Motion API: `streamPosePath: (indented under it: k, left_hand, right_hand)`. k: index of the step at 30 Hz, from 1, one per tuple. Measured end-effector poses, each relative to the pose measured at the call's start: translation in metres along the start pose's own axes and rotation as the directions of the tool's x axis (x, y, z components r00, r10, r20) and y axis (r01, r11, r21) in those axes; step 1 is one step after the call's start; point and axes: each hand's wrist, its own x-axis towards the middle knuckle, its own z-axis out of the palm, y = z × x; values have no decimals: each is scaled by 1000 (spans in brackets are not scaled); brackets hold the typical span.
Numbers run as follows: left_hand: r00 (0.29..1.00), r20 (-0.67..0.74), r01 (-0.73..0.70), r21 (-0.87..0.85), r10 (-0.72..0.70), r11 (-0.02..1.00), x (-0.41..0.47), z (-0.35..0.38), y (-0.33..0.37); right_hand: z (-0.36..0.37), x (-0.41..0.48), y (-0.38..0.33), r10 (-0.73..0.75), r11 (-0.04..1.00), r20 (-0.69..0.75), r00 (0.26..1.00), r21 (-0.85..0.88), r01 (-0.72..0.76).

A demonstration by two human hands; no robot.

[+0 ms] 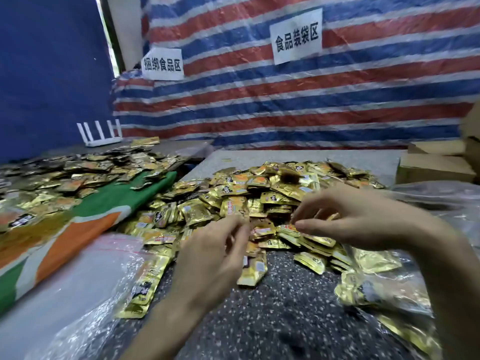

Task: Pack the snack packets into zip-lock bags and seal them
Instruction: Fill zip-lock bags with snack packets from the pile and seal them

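Speckled dark table [272, 320], with a striped tarpaulin [285, 105] hung behind it.

The heap of gold foil snack packets [259, 193] runs across the middle of the table. A second spread of packets [78, 172] lies far left, beyond a green and orange sack [91, 216].

The clear zip-lock bags [85, 281] lie flat at near left with a red zip line showing, and a few packets rest on them. At near right a filled zip-lock bag [384, 287] holds gold packets.

Both hands work at the near edge of the heap. The left hand [215, 255] has its fingertips drawn in toward the thumb just above the packets. Blur hides whether it has one, so we cannot tell. The right hand [363, 219] is loosely curved over the heap with the thumb out straight. A glint of gold shows inside the curl, but we cannot tell whether it is held.

Handling, as we judge it:
- A loose packet [253, 271] looks light, flat and slick, with crimped ends.
- We would pinch by the crimped edges, or rake several together under the fingers. The foil will likely slide and fan out of a stack.
- The bag film is limp and will likely cling, so one hand should hold the mouth open by its zip strip.
- For sealing, we would press along the zip from one end to the other.
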Motion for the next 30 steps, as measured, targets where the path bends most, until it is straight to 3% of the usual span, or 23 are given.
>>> streamPosePath:
  k: [3, 4, 6, 8, 9, 11, 17, 20, 24, 27, 30]
  left_hand:
    - [959, -92, 281, 197, -267, 939, -21, -19, -53]
    - [928, -126, 373, 332, -351, 867, -29, -27, -71]
    - [825, -147, 517, 585, -546, 625, -46, -43, -107]
    - [687, -124, 574, 697, -716, 429, -62, -56, -136]
    - [634, -111, 597, 699, -765, 393, -69, -61, -147]
    - [620, -117, 629, 664, -776, 404, -78, -66, -158]
    - [658, -307, 725, 507, -688, 467, -77, -76, -159]
    - [718, -225, 648, 561, -659, 514, -75, -73, -170]
    - [722, -99, 533, 710, -685, 460, -73, -66, -176]
    - [775, -191, 571, 620, -603, 537, -73, -64, -171]
    - [768, -259, 614, 558, -586, 558, -72, -64, -169]
  right_hand:
    - [5, 0, -5, -21, 1000, 43, 999, -17, 21]
    - [5, 0, -7, -28, 999, 47, 998, -17, 29]
    - [6, -1, -9, -38, 999, 50, 998, -18, 39]
    - [6, -3, -12, -34, 999, 55, 998, -19, 36]
    - [6, -4, -12, -32, 999, 54, 998, -22, 34]
    - [7, -4, -14, -30, 999, 50, 998, -31, 32]
    - [9, -5, -13, -31, 999, 52, 998, -19, 32]
    - [9, -5, -14, -29, 999, 58, 998, -12, 30]
    - [9, -6, -13, -34, 999, 57, 998, 2, 34]
    - [8, -8, -14, -42, 999, 54, 998, 18, 41]
    - [7, -9, -14, -58, 998, 52, 997, 31, 57]
